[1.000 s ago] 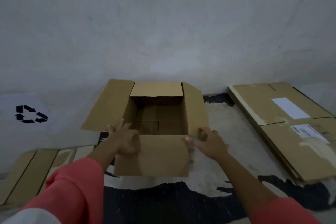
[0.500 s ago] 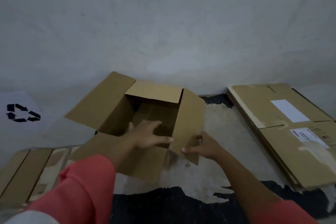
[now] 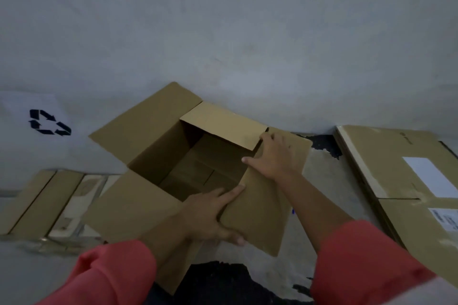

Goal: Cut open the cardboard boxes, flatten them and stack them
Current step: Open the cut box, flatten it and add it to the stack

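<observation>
An open brown cardboard box [image 3: 153, 136] stands on the floor by the wall, turned at an angle, with all of its top flaps spread out and its inside empty. My left hand [image 3: 210, 215] grips the near end of the right flap, fingers laid along its top and thumb wrapped round its edge. My right hand [image 3: 275, 156] lies flat on the far part of that same flap, near the box's far right corner, with the thumb pointing over the opening.
A stack of flattened cardboard boxes [image 3: 386, 161] with white labels lies on the floor at the right. More flattened cardboard [image 3: 42, 200] lies at the left, under a white sheet with a black recycling sign [image 3: 49, 122]. A grey wall rises right behind the box.
The box has turned further clockwise and shifted right. My left hand came out of the box and took the right flap's near end; my right hand moved up that flap toward the far corner.
</observation>
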